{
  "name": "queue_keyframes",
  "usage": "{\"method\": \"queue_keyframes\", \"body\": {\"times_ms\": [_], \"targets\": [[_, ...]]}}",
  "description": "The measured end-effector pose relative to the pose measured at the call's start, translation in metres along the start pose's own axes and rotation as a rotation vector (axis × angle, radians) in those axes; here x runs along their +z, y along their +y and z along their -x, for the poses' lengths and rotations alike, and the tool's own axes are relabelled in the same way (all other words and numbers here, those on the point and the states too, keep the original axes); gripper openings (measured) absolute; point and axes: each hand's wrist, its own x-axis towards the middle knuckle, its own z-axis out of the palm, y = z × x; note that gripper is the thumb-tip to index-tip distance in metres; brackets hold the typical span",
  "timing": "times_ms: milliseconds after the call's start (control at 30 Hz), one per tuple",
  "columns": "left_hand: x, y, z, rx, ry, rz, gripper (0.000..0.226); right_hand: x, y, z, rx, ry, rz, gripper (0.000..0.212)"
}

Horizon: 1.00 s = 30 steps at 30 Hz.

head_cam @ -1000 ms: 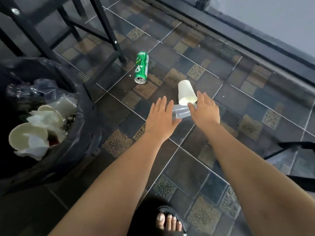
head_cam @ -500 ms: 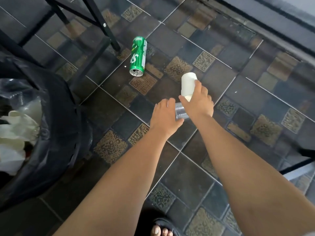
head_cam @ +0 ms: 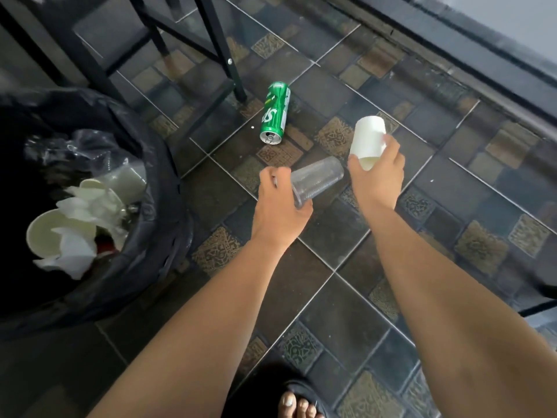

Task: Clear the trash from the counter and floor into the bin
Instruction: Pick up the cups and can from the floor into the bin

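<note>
My left hand [head_cam: 278, 206] grips a clear plastic cup [head_cam: 318, 179] by its rim, held tilted above the tiled floor. Just to its right, my right hand [head_cam: 379, 173] holds a white paper cup [head_cam: 368, 140] with its mouth turned toward me. A green soda can [head_cam: 275, 113] lies on its side on the floor beyond both hands. The bin [head_cam: 156, 236], lined with a black bag, stands at the left and holds several white cups and crumpled paper.
Black metal furniture legs [head_cam: 224, 52] stand on the floor behind the can and the bin. A dark ledge [head_cam: 452, 34] runs along the wall at the upper right. My sandalled foot [head_cam: 297, 405] shows at the bottom edge.
Both hands have closed on the cups and lifted them off the floor, the left with the clear cup, the right with the white one. The view has swung left toward the bin.
</note>
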Motion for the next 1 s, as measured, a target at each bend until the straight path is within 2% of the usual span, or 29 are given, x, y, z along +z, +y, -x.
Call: {"method": "queue_keyframes", "body": {"times_ms": [133,433,667,867,1000], "targets": [[-0.036,0.008,0.003,0.025,0.232,0.066,0.065,-0.006,-0.033,0.018,-0.144,-0.023,-0.034,0.067],[-0.146,0.031,0.0,0.049,0.605,0.149,0.064,-0.015,-0.141,0.061,-0.412,0.037,-0.233,0.067],[-0.235,-0.016,0.01,-0.184,0.903,0.06,0.06,0.008,-0.24,0.112,-0.544,-0.034,-0.4,0.07],[-0.274,-0.082,0.042,-0.4,0.899,-0.087,0.06,0.035,-0.282,0.166,-0.77,-0.171,-0.363,0.071],[-0.273,-0.113,0.059,-0.527,0.74,-0.18,0.066,0.049,-0.282,0.182,-0.876,-0.242,-0.168,0.069]]}}
